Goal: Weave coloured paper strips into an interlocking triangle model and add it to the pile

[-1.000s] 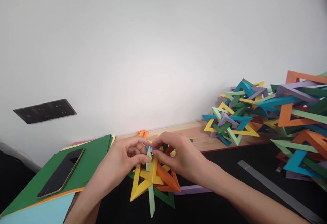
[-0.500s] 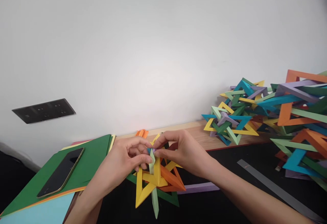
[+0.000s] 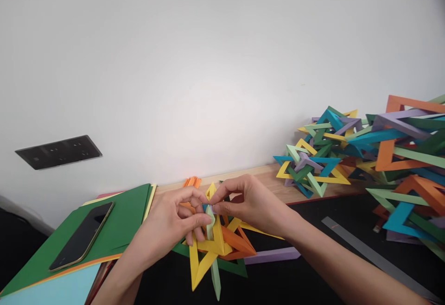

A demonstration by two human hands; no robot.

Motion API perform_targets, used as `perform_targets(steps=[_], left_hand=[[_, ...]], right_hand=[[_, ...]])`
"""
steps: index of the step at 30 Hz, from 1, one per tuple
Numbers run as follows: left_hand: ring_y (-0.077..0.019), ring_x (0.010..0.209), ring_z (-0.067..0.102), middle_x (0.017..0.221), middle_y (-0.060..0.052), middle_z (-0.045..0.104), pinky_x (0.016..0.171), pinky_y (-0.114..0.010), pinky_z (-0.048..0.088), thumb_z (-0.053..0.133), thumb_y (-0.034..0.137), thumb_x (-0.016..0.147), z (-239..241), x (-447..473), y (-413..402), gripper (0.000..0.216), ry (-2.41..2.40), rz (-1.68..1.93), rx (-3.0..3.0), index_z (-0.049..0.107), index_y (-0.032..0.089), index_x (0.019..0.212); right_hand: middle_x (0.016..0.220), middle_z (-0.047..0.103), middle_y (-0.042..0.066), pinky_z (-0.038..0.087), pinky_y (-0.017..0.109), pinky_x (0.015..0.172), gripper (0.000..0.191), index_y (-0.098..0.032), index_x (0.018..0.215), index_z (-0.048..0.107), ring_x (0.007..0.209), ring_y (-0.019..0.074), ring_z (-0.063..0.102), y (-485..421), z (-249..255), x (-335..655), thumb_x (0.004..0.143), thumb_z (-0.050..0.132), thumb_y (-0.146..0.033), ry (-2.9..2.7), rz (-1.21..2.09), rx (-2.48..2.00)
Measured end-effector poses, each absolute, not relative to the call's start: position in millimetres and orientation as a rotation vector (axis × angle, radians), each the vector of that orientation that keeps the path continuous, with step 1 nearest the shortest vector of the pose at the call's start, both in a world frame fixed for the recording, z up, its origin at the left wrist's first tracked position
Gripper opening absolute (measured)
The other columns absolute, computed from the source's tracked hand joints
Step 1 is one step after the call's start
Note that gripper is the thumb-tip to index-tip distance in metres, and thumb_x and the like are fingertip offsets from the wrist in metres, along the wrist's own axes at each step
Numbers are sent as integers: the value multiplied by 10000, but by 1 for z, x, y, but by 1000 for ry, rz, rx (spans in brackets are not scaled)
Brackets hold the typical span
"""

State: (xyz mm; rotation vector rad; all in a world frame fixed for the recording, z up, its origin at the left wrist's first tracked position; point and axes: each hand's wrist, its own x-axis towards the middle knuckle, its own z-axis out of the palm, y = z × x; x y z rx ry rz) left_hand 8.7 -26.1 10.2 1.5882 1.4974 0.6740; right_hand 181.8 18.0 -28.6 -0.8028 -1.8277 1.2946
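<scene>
Between my hands is a folded-paper star model [image 3: 205, 268] of interlocking yellow, orange, green, pale green and purple strips. My left hand [image 3: 175, 224] pinches a pale green paper strip [image 3: 210, 221] near the top of the model, thumb on its face. Fingertips of my right hand [image 3: 245, 200] are pressed together at the same top joint, beside a bit of purple and blue paper. The exact joint is partly covered by the fingers. A long purple strip [image 3: 273, 255] sticks out to the right beneath my right forearm.
Finished paper star models [image 3: 308, 166] pile up at the right against the wall. A grey ruler [image 3: 368, 249] lies on the black mat [image 3: 299, 282]. On the left, a phone [image 3: 83, 235] rests on green paper sheets [image 3: 128, 221]. Small orange folded pieces [image 3: 192, 182] lie behind my left hand.
The model has tilted and shifted slightly right, and a yellow strip now shows below my right wrist. Both hands keep their pinch at the top joint.
</scene>
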Motion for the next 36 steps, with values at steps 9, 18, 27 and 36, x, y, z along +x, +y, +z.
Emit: perform_targets(steps=[9,18,27,36], left_hand=[[-148,471,645,518,47,644,445,-205,498,706,251,709,10,8,-21,176,1389,718,1561,589,183,821],[-155,482,647,502,11,676,491,-227,518,672,312,757,6,9,-24,196,1433,698,1589,558,184,855],[-157,458,638,474,36,651,467,-231,510,703,271,709,6,5,-19,183,1361,743,1569,556,190,781],[-153,431,623,452,30,647,460,-235,507,663,296,751,5,9,-21,160,1449,716,1588,547,192,788]], right_hand=[[698,688,26,473,261,634,75,-151,702,719,641,130,581,20,-29,182,717,691,-219,-1766,1358,-781],[728,700,34,471,264,649,88,-151,725,719,676,144,598,22,-31,183,722,685,-232,-1788,1339,-762],[713,692,22,440,216,566,73,-138,723,711,625,112,564,18,-33,175,725,638,-146,-1793,1245,-747],[714,683,25,470,243,617,102,-149,748,741,670,136,585,24,-28,184,736,652,-198,-1812,1374,-673]])
